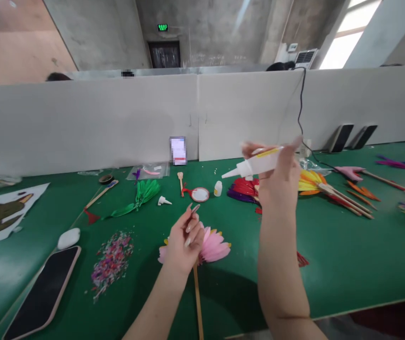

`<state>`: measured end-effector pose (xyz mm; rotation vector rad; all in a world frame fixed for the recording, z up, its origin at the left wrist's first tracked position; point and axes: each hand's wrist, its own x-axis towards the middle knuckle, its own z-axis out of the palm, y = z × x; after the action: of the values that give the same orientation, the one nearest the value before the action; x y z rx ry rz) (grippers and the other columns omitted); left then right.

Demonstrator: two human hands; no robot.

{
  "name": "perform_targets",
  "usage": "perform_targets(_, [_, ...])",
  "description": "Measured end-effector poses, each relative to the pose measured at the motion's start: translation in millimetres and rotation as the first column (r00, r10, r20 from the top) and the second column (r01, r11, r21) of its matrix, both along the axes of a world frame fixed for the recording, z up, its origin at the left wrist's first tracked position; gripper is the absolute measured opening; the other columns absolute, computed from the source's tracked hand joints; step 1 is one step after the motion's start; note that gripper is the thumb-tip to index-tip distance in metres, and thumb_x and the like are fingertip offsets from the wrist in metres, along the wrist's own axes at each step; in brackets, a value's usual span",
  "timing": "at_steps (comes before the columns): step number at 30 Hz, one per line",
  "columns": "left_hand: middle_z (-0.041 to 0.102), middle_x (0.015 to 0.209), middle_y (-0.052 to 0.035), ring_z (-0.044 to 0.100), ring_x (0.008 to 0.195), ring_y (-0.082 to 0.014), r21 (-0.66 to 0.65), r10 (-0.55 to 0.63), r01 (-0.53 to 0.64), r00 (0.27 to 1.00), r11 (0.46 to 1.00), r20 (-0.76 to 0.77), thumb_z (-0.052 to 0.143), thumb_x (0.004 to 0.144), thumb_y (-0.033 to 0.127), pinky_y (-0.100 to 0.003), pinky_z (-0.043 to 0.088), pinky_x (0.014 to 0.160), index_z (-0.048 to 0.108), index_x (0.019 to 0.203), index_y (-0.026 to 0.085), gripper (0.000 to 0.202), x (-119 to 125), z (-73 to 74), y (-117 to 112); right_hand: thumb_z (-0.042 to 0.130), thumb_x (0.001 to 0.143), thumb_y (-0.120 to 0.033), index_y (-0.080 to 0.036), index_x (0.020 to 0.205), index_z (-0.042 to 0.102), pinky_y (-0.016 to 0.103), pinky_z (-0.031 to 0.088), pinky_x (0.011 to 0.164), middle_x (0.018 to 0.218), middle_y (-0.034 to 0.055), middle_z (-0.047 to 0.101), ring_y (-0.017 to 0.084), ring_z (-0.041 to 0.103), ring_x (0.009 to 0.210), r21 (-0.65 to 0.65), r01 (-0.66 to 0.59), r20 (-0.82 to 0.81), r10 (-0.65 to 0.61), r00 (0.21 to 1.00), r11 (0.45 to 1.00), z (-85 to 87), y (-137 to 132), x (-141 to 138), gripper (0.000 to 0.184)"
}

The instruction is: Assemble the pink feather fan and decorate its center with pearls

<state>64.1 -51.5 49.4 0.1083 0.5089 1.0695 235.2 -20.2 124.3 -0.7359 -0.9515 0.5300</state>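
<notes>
My right hand is raised over the table with its fingers wrapped around a white glue bottle. The bottle lies nearly level, and its pointed nozzle faces left. My left hand is closed in a pinch, with a small thin piece at its fingertips, too small to name. Behind and below that hand lies a pink petal fan with yellow tips. Its wooden stick runs toward the near edge, and the hand covers part of the petals. A small white bottle stands upright beyond.
Near the middle lie a red-rimmed oval mirror and a white nozzle cap. Green feathers, colourful confetti and a large phone are leftward. Red-purple petals and a yellow bundle lie rightward. A white partition borders the table.
</notes>
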Motion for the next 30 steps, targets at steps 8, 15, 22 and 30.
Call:
perform_targets(8, [0.027,0.041,0.0088,0.023,0.027,0.0000,0.061,0.052,-0.057,0.995,0.997,0.086,0.036,0.097,0.024,-0.015,0.021,0.033,0.051,0.062,0.010,0.041,6,-35.4,-1,0.053,0.079,-0.056,-0.025,0.076,0.045,0.038,0.049,0.071,0.075,0.0023,0.055,0.022,0.061,0.081,-0.194,-0.414,0.018,0.426,0.905,0.889,-11.1,12,-40,0.032])
perform_targets(15, [0.029,0.041,0.0082,0.021,0.026,-0.0004,0.109,0.152,-0.160,0.985,0.981,0.085,0.034,0.097,0.022,-0.014,0.022,0.032,0.053,0.062,0.010,0.041,-7,-36.1,-6,0.042,0.084,-0.056,-0.023,0.061,0.041,0.033,0.046,0.062,0.061,-0.0017,0.040,0.016,0.051,0.060,-0.169,-0.569,-0.171,0.545,0.821,0.805,-16.6,12,-61,0.040])
perform_targets(22, [0.036,0.045,0.0084,0.020,0.026,0.0005,0.113,0.102,-0.101,0.995,0.988,-0.007,0.048,0.091,0.024,-0.014,0.022,0.032,0.052,0.065,0.012,0.029,0,-34.7,-15,0.030,0.088,-0.060,-0.023,0.051,0.037,0.027,0.036,0.043,0.048,-0.0023,0.033,0.013,0.037,0.043,-0.145,-0.559,-0.151,0.540,0.828,0.816,-13.2,4,-60,0.053])
perform_targets(30, [0.032,0.043,0.0090,0.020,0.027,0.0001,0.155,0.088,-0.089,0.996,0.984,0.015,0.047,0.091,0.026,-0.014,0.025,0.034,0.050,0.062,0.013,0.032,2,-36.3,-17,0.026,0.086,-0.062,-0.024,0.051,0.032,0.027,0.036,0.040,0.039,-0.0051,0.023,0.011,0.032,0.034,-0.268,-0.520,-0.048,0.528,0.848,0.811,-10.3,3,-55,0.052])
